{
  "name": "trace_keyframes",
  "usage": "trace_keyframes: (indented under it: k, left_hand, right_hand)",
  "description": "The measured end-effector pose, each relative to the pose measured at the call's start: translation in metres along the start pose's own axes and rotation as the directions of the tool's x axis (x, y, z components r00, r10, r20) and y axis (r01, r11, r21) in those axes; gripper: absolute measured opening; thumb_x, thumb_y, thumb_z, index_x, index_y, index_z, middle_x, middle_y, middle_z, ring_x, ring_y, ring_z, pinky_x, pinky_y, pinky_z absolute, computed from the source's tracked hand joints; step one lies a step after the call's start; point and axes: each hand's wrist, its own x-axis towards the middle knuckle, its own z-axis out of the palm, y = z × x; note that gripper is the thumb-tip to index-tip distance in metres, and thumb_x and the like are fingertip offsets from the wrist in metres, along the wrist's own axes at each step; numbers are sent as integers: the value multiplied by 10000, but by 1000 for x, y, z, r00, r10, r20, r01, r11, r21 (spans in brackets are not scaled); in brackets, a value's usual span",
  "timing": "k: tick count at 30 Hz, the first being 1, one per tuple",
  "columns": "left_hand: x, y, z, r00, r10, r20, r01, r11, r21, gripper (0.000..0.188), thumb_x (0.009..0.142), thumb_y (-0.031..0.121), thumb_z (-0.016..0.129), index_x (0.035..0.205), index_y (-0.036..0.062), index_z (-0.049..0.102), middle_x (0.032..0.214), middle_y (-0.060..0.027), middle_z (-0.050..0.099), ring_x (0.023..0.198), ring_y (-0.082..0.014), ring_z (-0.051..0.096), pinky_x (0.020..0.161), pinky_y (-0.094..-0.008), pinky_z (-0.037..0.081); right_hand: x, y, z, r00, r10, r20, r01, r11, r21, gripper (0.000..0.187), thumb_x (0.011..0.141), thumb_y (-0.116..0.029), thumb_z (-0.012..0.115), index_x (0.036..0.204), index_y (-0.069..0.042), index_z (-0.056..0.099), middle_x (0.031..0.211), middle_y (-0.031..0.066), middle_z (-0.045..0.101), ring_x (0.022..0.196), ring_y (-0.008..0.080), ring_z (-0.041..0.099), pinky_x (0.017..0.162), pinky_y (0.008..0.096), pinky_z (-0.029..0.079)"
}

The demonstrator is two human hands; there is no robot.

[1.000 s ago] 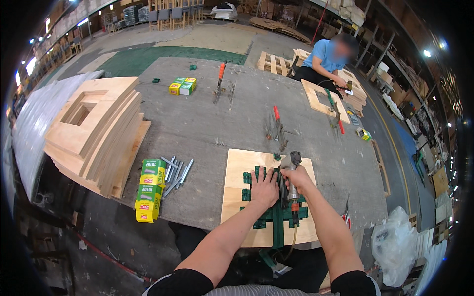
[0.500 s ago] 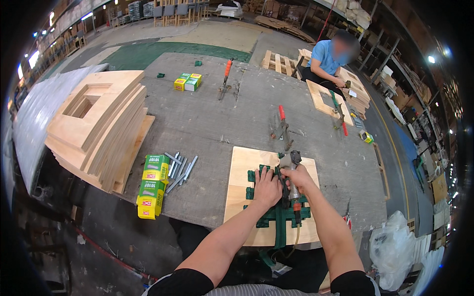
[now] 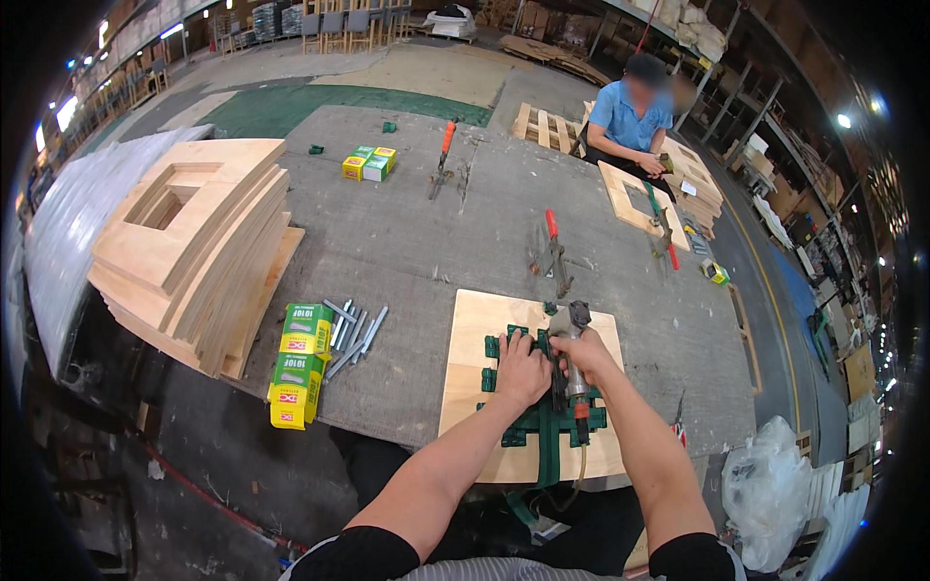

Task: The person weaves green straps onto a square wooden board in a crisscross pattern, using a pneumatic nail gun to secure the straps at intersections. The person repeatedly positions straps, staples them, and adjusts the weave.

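A square plywood panel (image 3: 468,324) lies at the near edge of the table, with green webbing straps (image 3: 548,453) across its middle and folded strap ends along the sides. My left hand (image 3: 524,372) rests on the webbing, its fingers stretched over the strap ends, left of the tool. In my right hand (image 3: 591,354) is a pneumatic staple gun (image 3: 573,378), gripped round its body, with a hose trailing from its near end toward me. The gun stands over the panel's right half; its contact point is hidden by my hands.
Left are stacked plywood frames (image 3: 194,261), green-and-yellow staple boxes (image 3: 300,368) and loose staple strips (image 3: 356,334). Beyond the panel lies a red-handled clamp (image 3: 554,247); an orange-handled one (image 3: 445,155) is farther off. A co-worker in blue (image 3: 625,121) sits at the far right beside another frame (image 3: 620,198).
My hands and the staple gun stay in nearly the same place, with only slight shifts. The co-worker at the far right has leaned left and drawn their hands closer to the body.
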Motion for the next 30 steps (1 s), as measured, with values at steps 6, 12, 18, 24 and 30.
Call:
trace_keyframes:
  k: [6, 12, 18, 24, 30]
  left_hand:
    - [2, 1, 1, 1000, -1, 22, 1, 1000, 2, 357, 961, 264, 545, 1073, -2, 755, 1304, -204, 587, 1398, -403, 431, 1225, -600, 222]
    - [1, 2, 1, 1000, 10, 3, -10, 1000, 4, 361, 952, 248, 546, 1085, -15, 755, 1313, -208, 590, 1383, -407, 450, 1221, -601, 234]
    - [1, 3, 4, 999, 26, -34, -26, 1000, 3, 355, 949, 242, 547, 1081, -16, 752, 1311, -202, 592, 1378, -405, 455, 1221, -599, 234]
    - [2, 0, 7, 999, 38, -34, -38, 999, 3, 335, 943, 231, 558, 1056, -20, 748, 1324, -207, 576, 1399, -422, 430, 1222, -626, 218]
    - [-2, 16, 19, 997, 68, -28, -69, 996, -47, 332, 949, 224, 546, 1050, -24, 743, 1341, -201, 575, 1403, -426, 428, 1220, -640, 208]
  right_hand:
    - [1, 5, -7, 999, -3, -39, 3, 1000, -1, 191, 898, -137, 749, 992, -15, 635, 754, 42, 629, 510, 145, 566, 426, 340, 456]
    - [-1, 6, -15, 999, 20, -32, -21, 1000, -15, 222, 898, -144, 755, 1036, -25, 627, 743, 36, 620, 510, 150, 563, 435, 349, 465]
    - [8, 12, -36, 999, 49, -11, -49, 998, 27, 267, 909, -177, 761, 1105, -39, 642, 833, 45, 641, 567, 162, 596, 464, 345, 504]
    - [23, 46, -87, 988, 134, -79, -115, 972, 207, 367, 902, -186, 789, 1164, 24, 641, 978, 114, 669, 662, 219, 658, 524, 381, 579]
    - [38, 111, -144, 915, 51, -400, -93, 992, -86, 556, 794, -348, 872, 1092, 92, 712, 1019, 238, 744, 892, 335, 740, 790, 447, 571]
